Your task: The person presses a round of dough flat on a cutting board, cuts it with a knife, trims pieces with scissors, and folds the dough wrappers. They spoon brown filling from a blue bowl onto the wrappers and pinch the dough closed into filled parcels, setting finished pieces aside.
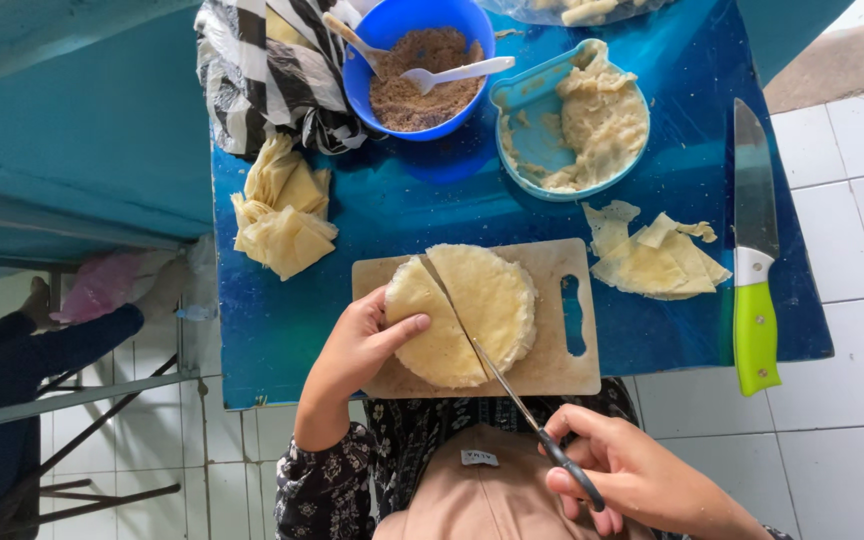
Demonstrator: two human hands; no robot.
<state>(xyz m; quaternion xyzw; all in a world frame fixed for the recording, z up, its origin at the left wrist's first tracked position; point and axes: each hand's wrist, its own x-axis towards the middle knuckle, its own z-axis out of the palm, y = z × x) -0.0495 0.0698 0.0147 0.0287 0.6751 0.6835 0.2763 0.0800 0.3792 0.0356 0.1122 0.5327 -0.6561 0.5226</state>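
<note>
Left hand lies flat, steadying one wrapper stack on the board; right hand grips one pair of scissors.

A small white rectangular label sits on the tan cloth at the person's lap, bottom centre. A clear plastic bag holding pale pieces lies at the blue table's far edge, cut off by the frame. No signs, no screens.
</note>
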